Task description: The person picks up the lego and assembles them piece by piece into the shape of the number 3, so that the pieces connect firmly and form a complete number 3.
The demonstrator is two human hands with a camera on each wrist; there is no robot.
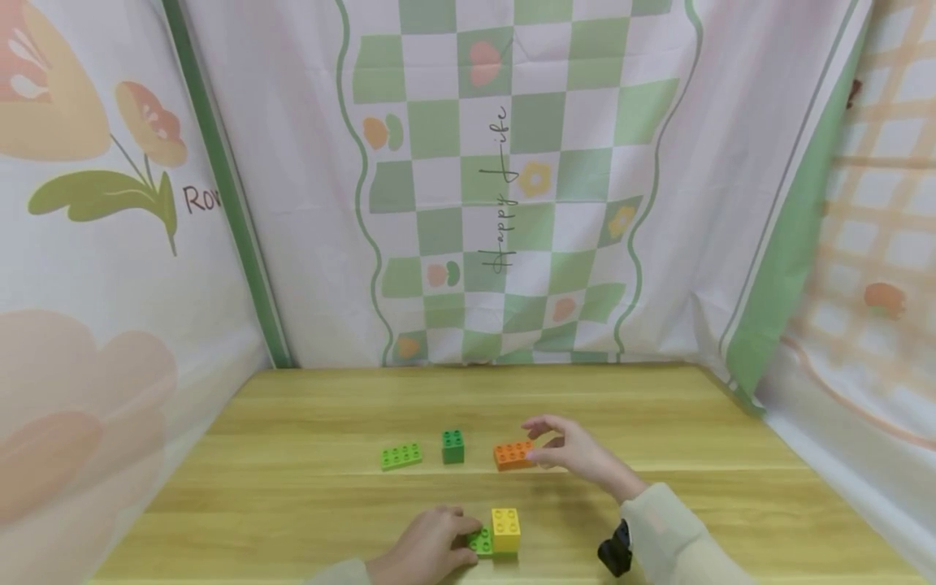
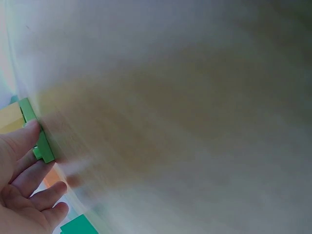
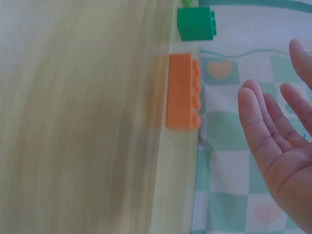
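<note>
My left hand pinches a flat light green building brick by its left end, thumb on one long side and fingers on the other. On the right end of that brick sits a tall yellow brick. In the left wrist view, the thumb lies against the green brick. My right hand hovers beside the orange brick, its fingers parted and holding nothing. The right wrist view shows a gap between those fingers and the orange brick, which rests on the table with its studs up.
Left of the orange brick stands a dark green brick. Farther left lies another flat light green brick. All are on a wooden table, bounded at the back by a checked curtain. A black device is at the right wrist.
</note>
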